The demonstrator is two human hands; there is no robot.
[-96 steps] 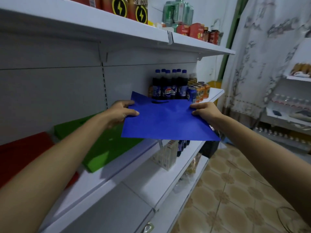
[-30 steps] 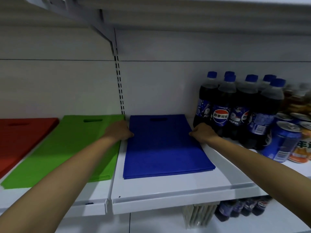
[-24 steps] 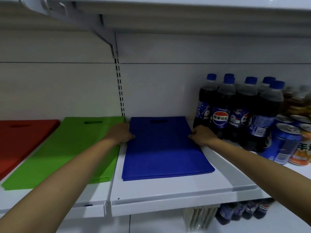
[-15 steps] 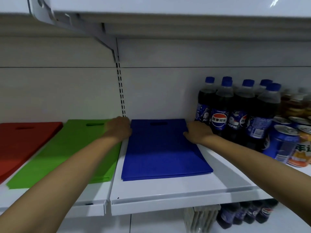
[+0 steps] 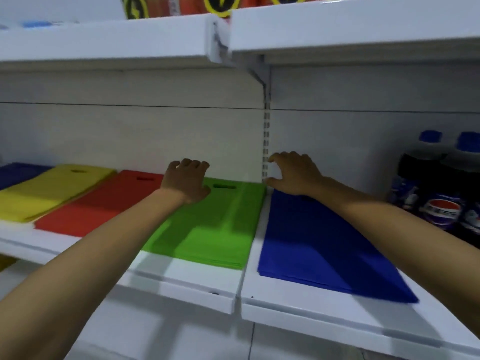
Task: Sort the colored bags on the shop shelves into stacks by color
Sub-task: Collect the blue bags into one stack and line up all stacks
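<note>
Green stack (image 5: 215, 229) and blue stack (image 5: 319, 245) lie against the shelf's (image 5: 298, 305) back edge. Left hand (image 5: 187, 183) rests on the green stack's back-left corner, fingers bent together; right hand (image 5: 296, 175) curls its fingers loosely (holding nothing) over the blue stack's back-left corner.

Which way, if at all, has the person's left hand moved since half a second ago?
Yes. The left hand has moved left, away from the slotted upright, across the green bag stack.
</note>
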